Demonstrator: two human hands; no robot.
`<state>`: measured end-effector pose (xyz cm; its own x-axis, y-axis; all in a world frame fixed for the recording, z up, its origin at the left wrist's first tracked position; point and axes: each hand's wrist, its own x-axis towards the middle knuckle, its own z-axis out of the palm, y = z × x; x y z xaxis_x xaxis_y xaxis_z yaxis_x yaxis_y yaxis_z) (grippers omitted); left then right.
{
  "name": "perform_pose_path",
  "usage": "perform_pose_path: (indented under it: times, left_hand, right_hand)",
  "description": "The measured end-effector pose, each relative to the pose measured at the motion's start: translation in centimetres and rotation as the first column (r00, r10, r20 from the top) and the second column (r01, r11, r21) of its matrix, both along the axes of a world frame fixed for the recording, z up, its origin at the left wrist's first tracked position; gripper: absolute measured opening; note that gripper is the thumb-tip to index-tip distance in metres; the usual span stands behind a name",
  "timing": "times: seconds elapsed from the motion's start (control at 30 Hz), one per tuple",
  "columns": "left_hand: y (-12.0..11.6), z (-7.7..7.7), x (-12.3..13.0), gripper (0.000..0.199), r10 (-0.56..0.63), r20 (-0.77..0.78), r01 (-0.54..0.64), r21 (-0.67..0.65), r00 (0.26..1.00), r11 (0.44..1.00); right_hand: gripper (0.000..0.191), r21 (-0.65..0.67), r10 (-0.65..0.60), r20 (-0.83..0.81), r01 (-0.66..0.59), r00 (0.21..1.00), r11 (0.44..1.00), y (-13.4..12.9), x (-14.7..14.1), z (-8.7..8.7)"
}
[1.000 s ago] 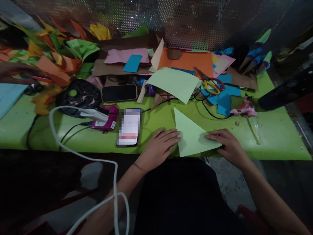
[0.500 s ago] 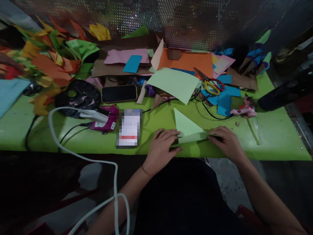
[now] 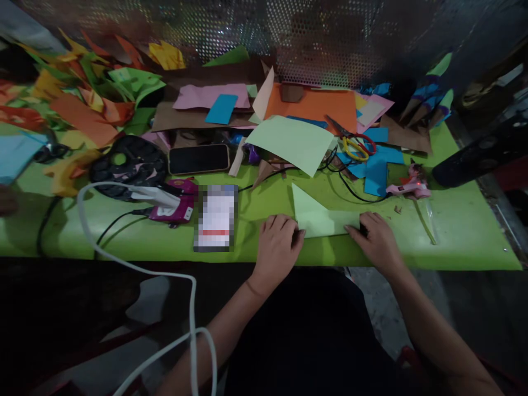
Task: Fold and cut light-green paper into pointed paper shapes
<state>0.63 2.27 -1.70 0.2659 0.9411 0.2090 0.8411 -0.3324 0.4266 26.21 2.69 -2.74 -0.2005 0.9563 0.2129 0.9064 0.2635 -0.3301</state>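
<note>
A piece of pale green paper [image 3: 319,219] lies near the table's front edge, with a strip along its near side folded up and a pointed corner rising at the left. My left hand [image 3: 277,245] is closed at the paper's left end, thumb and fingers pinching the fold. At the right end my right hand [image 3: 377,242] pinches the same strip, its thumb on top and the fingers curled. Behind the hands lies a larger pale green sheet [image 3: 292,140], slightly curled. Scissors [image 3: 352,144] with red and yellow handles rest beside it.
A phone with a blurred screen [image 3: 215,217], a dark phone [image 3: 199,159] and a purple power strip [image 3: 173,209] with a white cable lie left. A pink glue gun [image 3: 410,188] and dark bottle [image 3: 478,154] stand right. Another person's hand [image 3: 7,201] shows at far left.
The near strip of the pale green paper has been turned further up and over, now covering more of the sheet. My left fingers have curled in. Another person's hand has appeared at far left.
</note>
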Motion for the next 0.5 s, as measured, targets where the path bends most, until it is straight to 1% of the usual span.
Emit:
perform_pose_path:
  times: [0.07, 0.2, 0.33, 0.37, 0.5]
  left_hand:
    - [0.0, 0.0, 0.2, 0.013, 0.014, -0.018, -0.014, 0.019, 1.000, 1.000]
    - [0.0, -0.2, 0.3, 0.010, 0.031, 0.001, -0.031, 0.050, 1.000, 0.998]
    - [-0.1, -0.1, 0.3, 0.032, 0.039, 0.013, -0.040, 0.083, 0.999, 0.996]
    - [-0.2, 0.1, 0.4, 0.035, 0.040, 0.010, -0.041, 0.103, 0.999, 0.994]
    - [-1.2, 0.6, 1.0, 0.032, 0.028, -0.010, -0.025, 0.213, 1.000, 0.977]
  right_hand:
    - [0.032, -0.005, -0.007, 0.052, 0.008, 0.999, 1.000, 0.0, 0.0, -0.1]
    - [0.029, -0.010, -0.002, 0.080, 0.003, 0.997, 1.000, 0.1, -0.1, -0.1]
    - [0.028, -0.014, -0.003, 0.096, 0.004, 0.995, 1.000, 0.1, -0.2, -0.1]
    - [0.028, -0.014, -0.004, 0.102, 0.006, 0.995, 1.000, 0.1, -0.2, -0.2]
    - [0.027, -0.012, 0.005, 0.124, -0.003, 0.992, 1.000, 0.1, -0.1, -0.2]
